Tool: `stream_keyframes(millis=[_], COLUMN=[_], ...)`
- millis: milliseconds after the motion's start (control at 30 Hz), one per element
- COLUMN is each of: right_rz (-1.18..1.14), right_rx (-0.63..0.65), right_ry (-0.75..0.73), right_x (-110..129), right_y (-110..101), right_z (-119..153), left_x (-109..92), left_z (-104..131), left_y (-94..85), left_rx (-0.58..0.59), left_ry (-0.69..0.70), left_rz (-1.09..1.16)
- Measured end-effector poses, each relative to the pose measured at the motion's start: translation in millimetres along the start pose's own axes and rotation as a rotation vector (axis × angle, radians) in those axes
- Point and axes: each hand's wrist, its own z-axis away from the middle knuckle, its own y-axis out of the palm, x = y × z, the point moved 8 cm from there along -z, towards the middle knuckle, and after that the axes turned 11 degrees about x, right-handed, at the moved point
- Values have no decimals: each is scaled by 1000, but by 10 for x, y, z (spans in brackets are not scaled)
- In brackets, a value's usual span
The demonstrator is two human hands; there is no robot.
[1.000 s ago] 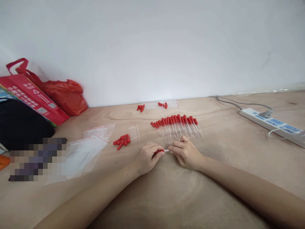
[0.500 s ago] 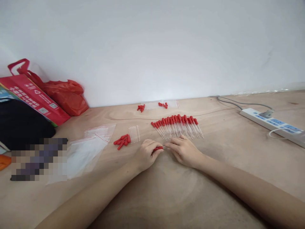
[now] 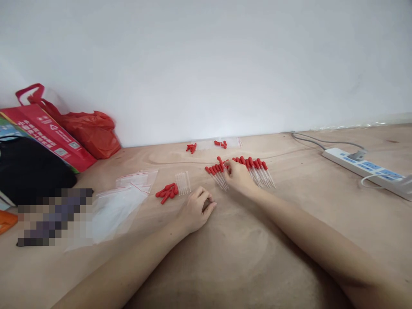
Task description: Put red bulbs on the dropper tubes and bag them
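Note:
My right hand [image 3: 240,175] is closed on a dropper [image 3: 220,162], its red rubber bulb poking out past the fingertips; the hand hides most of its tube. Beneath and beside that hand lies a row of droppers [image 3: 257,167] with red bulbs and clear tubes. My left hand [image 3: 198,208] rests on the table with nothing in it, thumb and fingers apart. Just beyond the left hand are loose red rubber bulbs [image 3: 167,192] in a small pile. Several clear glass tubes [image 3: 183,183] lie side by side to the right of them.
Clear zip bags [image 3: 119,206] lie at the left. Farther left are a red plastic bag [image 3: 93,133], a printed carrier bag [image 3: 54,133] and a black bag [image 3: 32,171]. More red bulbs [image 3: 191,148] lie near the wall. A power strip [image 3: 363,165] is at the right.
My right hand has moved up and away from my left hand, carrying the dropper to the row. My left hand has let go of the red bulb and its fingers have parted.

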Motion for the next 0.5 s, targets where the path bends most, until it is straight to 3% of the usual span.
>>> stream_keyframes(millis=[267,433,500], right_rz=[247,266,278], right_rx=[113,126,93], right_ry=[153,166,150], right_x=[147,118,151], right_y=[299,314,279], right_z=[-109,-102,-90], left_x=[27,-7,-23], left_z=[-11,1,-12], left_y=[0,40,-26], left_rx=[-11,-10,-38], left_ry=[11,27,44], left_rz=[-10,-14,-30])
